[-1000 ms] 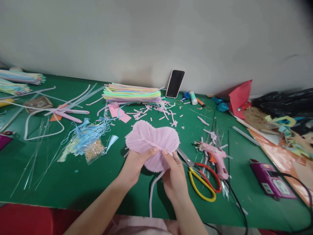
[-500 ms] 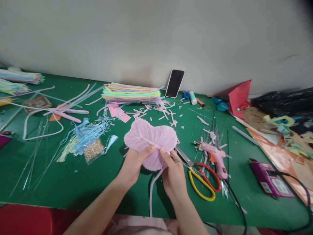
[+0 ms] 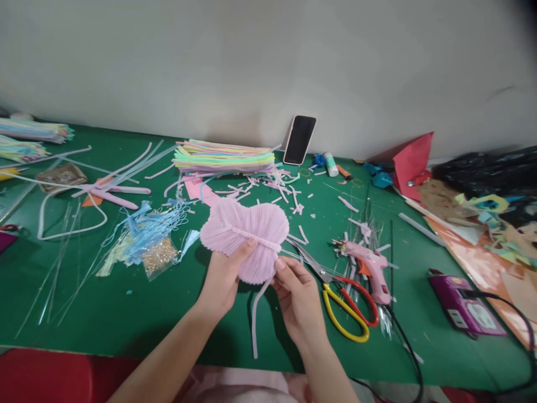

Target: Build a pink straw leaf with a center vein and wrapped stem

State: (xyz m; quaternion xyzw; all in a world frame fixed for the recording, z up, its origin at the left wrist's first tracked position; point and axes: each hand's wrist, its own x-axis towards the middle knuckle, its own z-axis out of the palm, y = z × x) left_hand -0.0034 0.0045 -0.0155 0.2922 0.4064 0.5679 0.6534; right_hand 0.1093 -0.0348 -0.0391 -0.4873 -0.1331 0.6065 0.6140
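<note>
A pink heart shape [image 3: 245, 235] made of packed fuzzy pipe cleaners is held up just above the green table [image 3: 126, 302]. My left hand [image 3: 222, 280] grips its lower left edge, thumb on the front face. My right hand [image 3: 297, 299] pinches its lower right edge by the fingertips. A loose pink pipe-cleaner tail [image 3: 254, 319] hangs down from the heart between my wrists.
Scissors with red and yellow handles [image 3: 344, 305] and a pink glue gun [image 3: 369, 268] lie right of my hands. A stack of pastel pipe cleaners [image 3: 224, 158], a phone [image 3: 299, 140] against the wall, blue tassels [image 3: 153, 224] and a purple device [image 3: 464, 305] surround them.
The heart and both hands have shifted left and slightly up. My right fingertips have slid from the heart's front towards its lower right edge.
</note>
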